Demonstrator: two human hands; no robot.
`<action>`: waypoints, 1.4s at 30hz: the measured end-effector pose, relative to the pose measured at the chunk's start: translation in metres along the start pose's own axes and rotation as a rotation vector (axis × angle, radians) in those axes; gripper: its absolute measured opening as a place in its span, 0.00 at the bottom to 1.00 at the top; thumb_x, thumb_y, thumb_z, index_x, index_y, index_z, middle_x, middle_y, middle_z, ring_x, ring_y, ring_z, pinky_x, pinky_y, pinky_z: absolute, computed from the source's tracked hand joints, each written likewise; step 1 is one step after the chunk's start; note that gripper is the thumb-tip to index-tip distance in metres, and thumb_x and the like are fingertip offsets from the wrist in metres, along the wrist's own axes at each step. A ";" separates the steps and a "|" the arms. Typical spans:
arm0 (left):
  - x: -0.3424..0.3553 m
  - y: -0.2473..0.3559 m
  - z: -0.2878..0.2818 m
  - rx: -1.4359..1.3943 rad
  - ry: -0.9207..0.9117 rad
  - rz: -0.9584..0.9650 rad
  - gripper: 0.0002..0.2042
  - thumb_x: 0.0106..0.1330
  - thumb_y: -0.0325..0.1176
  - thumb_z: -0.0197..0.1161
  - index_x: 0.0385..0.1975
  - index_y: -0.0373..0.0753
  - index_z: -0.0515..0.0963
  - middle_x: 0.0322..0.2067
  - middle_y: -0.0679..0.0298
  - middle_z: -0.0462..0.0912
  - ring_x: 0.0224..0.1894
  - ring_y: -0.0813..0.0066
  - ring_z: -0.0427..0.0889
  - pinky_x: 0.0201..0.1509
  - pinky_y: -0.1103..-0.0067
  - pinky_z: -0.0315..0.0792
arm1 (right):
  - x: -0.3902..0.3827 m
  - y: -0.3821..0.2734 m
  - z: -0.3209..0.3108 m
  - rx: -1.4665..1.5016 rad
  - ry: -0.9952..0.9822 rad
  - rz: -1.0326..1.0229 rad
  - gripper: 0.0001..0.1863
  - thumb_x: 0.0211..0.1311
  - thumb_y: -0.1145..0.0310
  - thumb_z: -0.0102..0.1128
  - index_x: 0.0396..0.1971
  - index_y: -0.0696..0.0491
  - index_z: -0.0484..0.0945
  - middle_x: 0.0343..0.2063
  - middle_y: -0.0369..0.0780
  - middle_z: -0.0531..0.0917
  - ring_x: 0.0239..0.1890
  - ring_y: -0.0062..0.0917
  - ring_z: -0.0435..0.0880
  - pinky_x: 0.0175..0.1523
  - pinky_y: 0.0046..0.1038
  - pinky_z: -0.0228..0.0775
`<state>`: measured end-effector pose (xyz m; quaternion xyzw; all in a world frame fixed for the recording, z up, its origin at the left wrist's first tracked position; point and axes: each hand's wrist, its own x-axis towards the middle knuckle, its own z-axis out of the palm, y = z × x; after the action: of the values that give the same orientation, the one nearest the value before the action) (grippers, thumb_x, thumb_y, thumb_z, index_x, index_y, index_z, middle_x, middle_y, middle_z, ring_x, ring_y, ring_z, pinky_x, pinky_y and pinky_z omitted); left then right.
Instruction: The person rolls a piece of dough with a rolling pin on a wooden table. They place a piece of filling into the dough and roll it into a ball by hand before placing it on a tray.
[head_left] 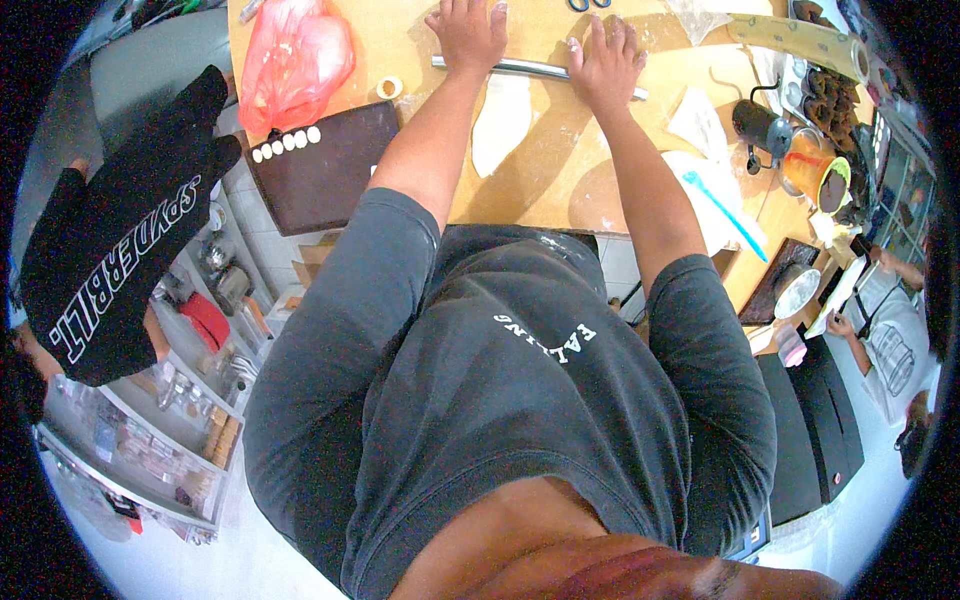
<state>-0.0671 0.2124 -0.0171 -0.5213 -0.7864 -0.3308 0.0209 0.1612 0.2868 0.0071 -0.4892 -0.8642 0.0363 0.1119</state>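
A slim metal rolling pin (535, 68) lies crosswise over a long, flat piece of white dough (502, 125) on the wooden table (545, 200). My left hand (468, 38) rests on the pin's left part, its fingers stretched forward to the picture's upper edge. Over the right part lies my right hand (607, 65), fingers spread and dusted with white. Neither hand is wrapped round the pin. The dough runs from under the pin toward me. Right of my right forearm is another thin white sheet (700, 120).
A dark tray (325, 175) with several small white pieces (287, 144) sits left, beside a red plastic bag (297, 65) and a tape roll (389, 87). Scissors (590, 4) lie ahead. Rightward are a blue stick-like tool (725, 215) and an orange cup (815, 170). People stand on both sides.
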 end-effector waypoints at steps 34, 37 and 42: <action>-0.227 0.036 -0.160 0.259 -0.677 0.015 0.35 0.76 0.50 0.54 0.77 0.37 0.58 0.79 0.51 0.55 0.82 0.49 0.48 0.83 0.49 0.46 | -0.241 -0.034 -0.097 0.058 -0.425 0.063 0.34 0.75 0.49 0.55 0.76 0.44 0.62 0.77 0.46 0.61 0.80 0.51 0.51 0.74 0.75 0.45; -0.245 0.043 -0.180 0.259 -0.712 0.019 0.36 0.76 0.50 0.55 0.78 0.36 0.56 0.79 0.51 0.54 0.82 0.50 0.47 0.83 0.49 0.46 | -0.260 -0.035 -0.099 0.013 -0.464 0.086 0.34 0.75 0.48 0.54 0.76 0.42 0.61 0.78 0.44 0.58 0.81 0.48 0.50 0.73 0.77 0.44; -0.264 0.050 -0.203 0.264 -0.733 0.037 0.39 0.73 0.49 0.60 0.79 0.38 0.55 0.79 0.51 0.53 0.83 0.50 0.46 0.82 0.47 0.46 | -0.284 -0.034 -0.099 -0.027 -0.481 0.101 0.36 0.75 0.49 0.54 0.79 0.37 0.56 0.80 0.41 0.55 0.82 0.45 0.46 0.73 0.78 0.41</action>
<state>0.0314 -0.0982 0.0662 -0.6119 -0.7679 -0.0181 -0.1885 0.2959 0.0223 0.0648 -0.5106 -0.8408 0.1456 -0.1059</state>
